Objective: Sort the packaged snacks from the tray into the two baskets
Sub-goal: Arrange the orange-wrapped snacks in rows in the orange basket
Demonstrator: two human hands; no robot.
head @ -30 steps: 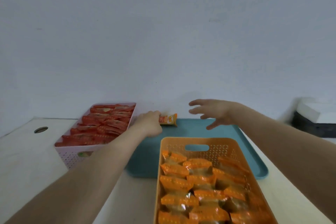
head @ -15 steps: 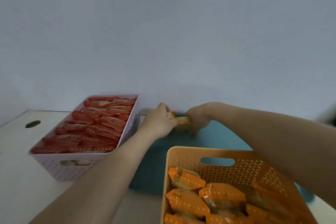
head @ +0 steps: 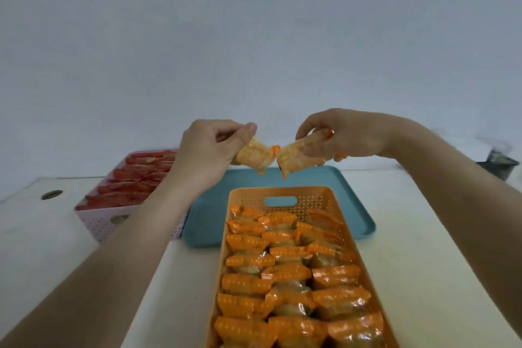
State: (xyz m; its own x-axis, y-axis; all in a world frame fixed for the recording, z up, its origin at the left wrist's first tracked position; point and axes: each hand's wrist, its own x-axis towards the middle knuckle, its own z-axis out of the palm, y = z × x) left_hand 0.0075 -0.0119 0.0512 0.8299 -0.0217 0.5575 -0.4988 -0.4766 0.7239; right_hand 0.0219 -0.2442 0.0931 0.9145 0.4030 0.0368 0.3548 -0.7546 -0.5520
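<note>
Left hand (head: 207, 150) gripping one orange snack packet (head: 254, 156) | right hand (head: 343, 137) gripping a second packet (head: 295, 157), ends nearly touching above blue tray (head: 206, 223) | orange basket (head: 282, 192) lying full in front | pink basket (head: 113, 223) of red packets sitting left on desk (head: 42, 248)

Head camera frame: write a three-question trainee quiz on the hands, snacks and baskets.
1. True or false: the left hand and right hand each hold one orange snack packet, the other packet, above the teal tray.
2. Which basket holds red packets? A) pink basket B) orange basket
3. Fill in: the visible part of the tray holds ____ packets.

Key: 1 true; 2 A; 3 no.
</note>
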